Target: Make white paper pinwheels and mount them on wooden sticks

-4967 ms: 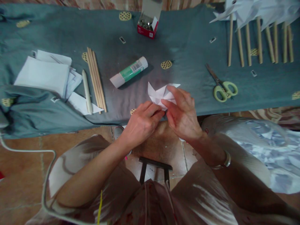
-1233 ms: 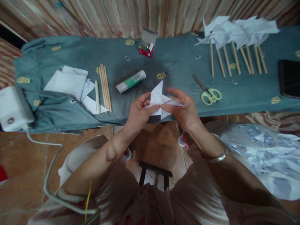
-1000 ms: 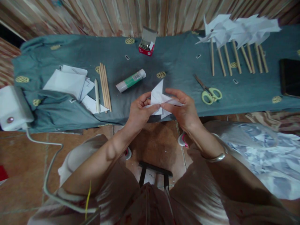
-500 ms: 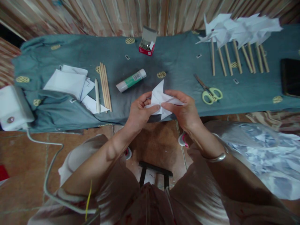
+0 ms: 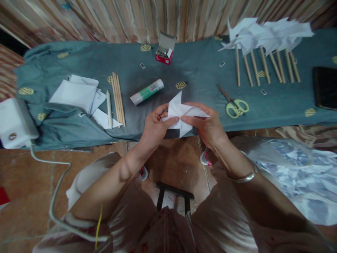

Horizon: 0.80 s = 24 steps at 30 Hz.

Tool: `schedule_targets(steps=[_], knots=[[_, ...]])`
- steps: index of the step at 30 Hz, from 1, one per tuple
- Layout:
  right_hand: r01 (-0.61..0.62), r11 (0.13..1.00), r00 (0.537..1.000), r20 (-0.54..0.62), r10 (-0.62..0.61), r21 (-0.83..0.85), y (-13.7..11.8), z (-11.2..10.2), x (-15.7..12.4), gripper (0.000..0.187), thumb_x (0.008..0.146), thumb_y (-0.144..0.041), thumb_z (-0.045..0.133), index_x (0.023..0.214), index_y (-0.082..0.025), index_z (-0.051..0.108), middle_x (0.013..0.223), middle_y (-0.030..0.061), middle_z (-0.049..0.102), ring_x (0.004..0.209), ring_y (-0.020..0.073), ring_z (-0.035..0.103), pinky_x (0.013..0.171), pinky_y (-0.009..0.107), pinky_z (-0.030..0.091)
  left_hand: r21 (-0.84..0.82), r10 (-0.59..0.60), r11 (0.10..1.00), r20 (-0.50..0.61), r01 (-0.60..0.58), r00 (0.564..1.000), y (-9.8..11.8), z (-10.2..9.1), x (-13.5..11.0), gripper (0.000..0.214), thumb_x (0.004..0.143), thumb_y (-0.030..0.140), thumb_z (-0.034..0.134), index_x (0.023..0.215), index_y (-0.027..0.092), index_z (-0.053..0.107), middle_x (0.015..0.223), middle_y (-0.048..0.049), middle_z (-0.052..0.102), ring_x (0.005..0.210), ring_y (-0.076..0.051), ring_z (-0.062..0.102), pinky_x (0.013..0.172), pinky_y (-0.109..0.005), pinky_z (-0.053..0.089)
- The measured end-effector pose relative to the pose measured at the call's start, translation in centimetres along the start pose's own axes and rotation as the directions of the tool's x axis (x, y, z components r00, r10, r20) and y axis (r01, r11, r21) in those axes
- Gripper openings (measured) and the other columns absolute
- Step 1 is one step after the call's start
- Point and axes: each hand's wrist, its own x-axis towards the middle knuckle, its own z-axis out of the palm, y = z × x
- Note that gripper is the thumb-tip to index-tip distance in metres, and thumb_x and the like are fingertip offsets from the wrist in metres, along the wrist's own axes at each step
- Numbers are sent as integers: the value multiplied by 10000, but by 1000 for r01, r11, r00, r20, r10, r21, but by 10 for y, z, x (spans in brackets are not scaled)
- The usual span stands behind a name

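Observation:
A white paper pinwheel [image 5: 174,104] with folded, pointed blades is held between my two hands above the near edge of the cloth. My left hand [image 5: 156,123] grips its left side, the thumb pressed close to the centre. On the other side my right hand [image 5: 210,125] pinches it, its thumb also near the middle and the fingers behind a blade. Beyond my hands lies a glue stick [image 5: 147,92] with a green label. Green-handled scissors [image 5: 234,103] rest to the right. An opened red box [image 5: 164,56] of small metal pieces stands farther back.
At left are white paper sheets [image 5: 75,95], a white pencil-like stick [image 5: 108,109] and several wooden sticks [image 5: 119,100]. Finished pinwheels [image 5: 265,35] on sticks lie at back right, near a dark device [image 5: 325,86]. A white appliance [image 5: 16,121] with a cord sits far left.
Both hands keep their hold on the pinwheel, and its right blade looks slightly more spread out. The view has shifted a little; the things on the cloth lie as before.

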Motion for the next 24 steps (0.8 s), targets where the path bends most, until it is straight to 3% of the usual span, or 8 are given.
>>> schedule_targets(steps=[7, 12, 18, 24], knots=[[-27, 996, 1000, -8, 27, 88, -5, -4, 2, 510, 539, -325, 879, 997, -219, 682, 899, -4, 737, 778, 167, 669, 771, 342, 541, 1, 9, 1000, -26, -9, 1000, 5, 1, 1, 424, 588, 222, 815, 990, 170, 691, 838, -5, 738, 727, -161, 664, 730, -292, 533], [-40, 996, 999, 6, 40, 79, -3, -1, 2, 555, 511, -308, 884, 1014, -211, 673, 762, -38, 709, 670, 138, 633, 703, 318, 533, 16, 20, 1000, -24, -19, 1000, 4, 2, 1, 429, 605, 222, 803, 1014, 172, 685, 792, 6, 724, 684, -145, 646, 695, -278, 525], [-22, 996, 999, -32, 25, 85, -1, 3, 3, 527, 468, -282, 882, 944, -205, 671, 749, -50, 688, 650, 121, 600, 659, 292, 513, 29, 29, 999, -7, -29, 1000, 3, 4, 1, 412, 610, 232, 815, 999, 179, 687, 798, 7, 721, 678, -141, 638, 676, -266, 518], [-18, 998, 1000, -16, 18, 52, -2, 3, 4, 481, 508, -297, 866, 933, -202, 661, 709, -46, 672, 628, 126, 598, 636, 302, 516, 13, 23, 1000, -13, -23, 1000, 2, 4, 1, 448, 600, 230, 829, 1021, 180, 685, 803, 8, 722, 692, -149, 651, 697, -279, 522]])
